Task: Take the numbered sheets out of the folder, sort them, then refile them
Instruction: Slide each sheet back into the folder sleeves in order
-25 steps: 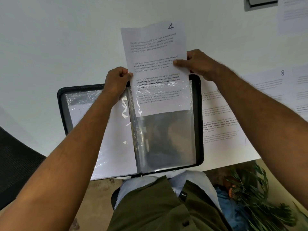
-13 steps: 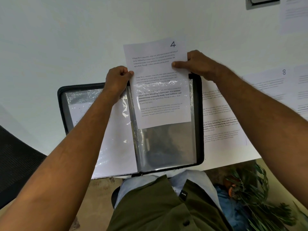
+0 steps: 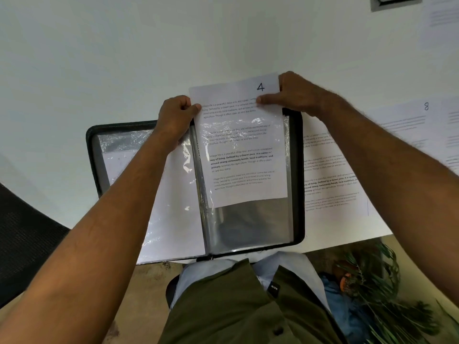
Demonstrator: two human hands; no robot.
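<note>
While the black folder (image 3: 296,175) lies open on the white table (image 3: 124,58), sheet 4 (image 3: 242,155) sits most of the way into its right clear sleeve (image 3: 250,224); left hand (image 3: 175,119) pinches sleeve's top edge, right hand (image 3: 295,95) pinches sheet's top right corner

office: white desk (image 3: 124,58), mesh chair (image 3: 22,234)

Wide white tabletop (image 3: 124,58), black mesh chair (image 3: 22,244) at left edge. Leafy green plant (image 3: 380,294) lower right, beside blue cloth (image 3: 345,309).
</note>
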